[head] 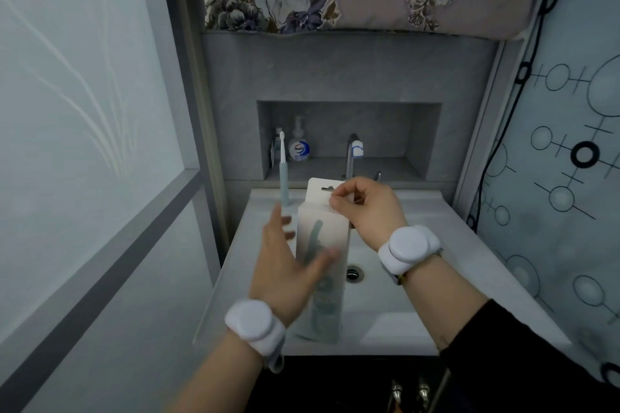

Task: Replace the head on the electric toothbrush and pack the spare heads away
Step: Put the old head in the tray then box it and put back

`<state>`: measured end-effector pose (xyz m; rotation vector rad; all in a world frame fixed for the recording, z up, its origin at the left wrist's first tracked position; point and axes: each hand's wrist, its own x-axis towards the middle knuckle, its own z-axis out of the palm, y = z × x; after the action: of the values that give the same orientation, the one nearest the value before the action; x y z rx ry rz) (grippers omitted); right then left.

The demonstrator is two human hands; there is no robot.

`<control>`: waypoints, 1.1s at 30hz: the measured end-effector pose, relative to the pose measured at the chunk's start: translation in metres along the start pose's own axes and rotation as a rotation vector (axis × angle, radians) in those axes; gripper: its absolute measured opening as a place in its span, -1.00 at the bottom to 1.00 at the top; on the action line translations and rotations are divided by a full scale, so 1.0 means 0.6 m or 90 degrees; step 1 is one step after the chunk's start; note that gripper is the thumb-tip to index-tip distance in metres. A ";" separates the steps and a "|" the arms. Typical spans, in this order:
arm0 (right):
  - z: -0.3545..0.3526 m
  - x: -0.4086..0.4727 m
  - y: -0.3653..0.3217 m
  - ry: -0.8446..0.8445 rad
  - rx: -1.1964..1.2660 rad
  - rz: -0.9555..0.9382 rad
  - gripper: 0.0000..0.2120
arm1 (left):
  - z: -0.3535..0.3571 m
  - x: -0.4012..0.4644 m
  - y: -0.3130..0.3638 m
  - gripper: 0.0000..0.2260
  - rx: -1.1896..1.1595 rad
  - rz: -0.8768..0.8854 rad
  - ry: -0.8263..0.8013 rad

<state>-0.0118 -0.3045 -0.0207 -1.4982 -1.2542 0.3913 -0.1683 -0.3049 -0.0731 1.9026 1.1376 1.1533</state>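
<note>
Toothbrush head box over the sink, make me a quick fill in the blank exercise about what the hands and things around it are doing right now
1. The right hand pinches the hang tab at the ____ of the box.
2. The box is held above the white ____.
3. The electric toothbrush stands upright on the ____ side of the box.
4. The left hand rests with open fingers against the box, while the soap bottle sits in the wall ____.

Missing words: top; sink; left; niche
</note>
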 end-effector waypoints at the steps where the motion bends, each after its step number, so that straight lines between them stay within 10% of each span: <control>1: -0.001 0.000 -0.002 0.009 -0.016 -0.006 -0.92 | 0.018 -0.015 -0.007 0.04 0.023 -0.040 -0.032; 8: -0.047 -0.003 -0.027 0.005 -0.184 -0.081 -0.47 | 0.074 -0.027 -0.038 0.04 0.138 -0.050 -0.087; 16: -0.162 -0.001 -0.022 -0.414 -0.744 -0.190 0.13 | 0.029 0.077 0.006 -0.08 0.353 0.154 -0.343; 24: -0.192 -0.032 0.060 -0.328 -0.720 -0.096 -0.09 | 0.080 0.118 0.054 -0.15 0.547 0.254 -0.410; 33: -0.314 0.046 0.160 -0.150 -0.557 0.255 -0.36 | 0.122 0.160 -0.016 -0.45 0.326 0.200 -0.253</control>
<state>0.1931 -0.3631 -0.0265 -2.5292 -1.3852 0.2889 -0.0820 -0.2203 -0.0770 2.6335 0.9915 0.6087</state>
